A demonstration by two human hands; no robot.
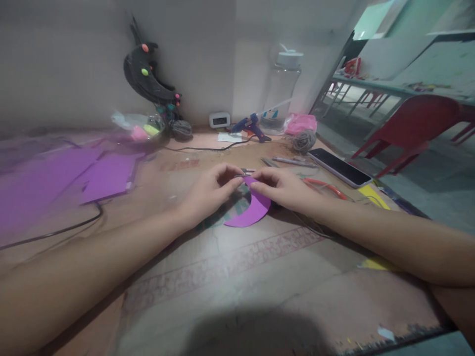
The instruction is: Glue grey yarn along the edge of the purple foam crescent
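A purple crescent moon cutout [256, 210], flat like foam sheet or card, is held just over the table's middle. My right hand [276, 185] pinches it near its upper tip between thumb and fingers. My left hand [218, 185] is closed at the same tip, thumb and forefinger pressed together. A small, thin, dark or metallic piece [245, 174] shows between the two hands' fingertips; its kind is too small to make out. The crescent's lower point curves toward the left and hangs free of both hands.
Purple sheets [111, 175] lie at left. Behind stand a dark crescent ornament [144, 79], a blue glue gun [248, 126], a small clock [219, 120] and a clear bottle [282, 89]. Grey yarn [304, 141], a phone [339, 167] and orange-handled scissors or pliers [326, 187] are at right.
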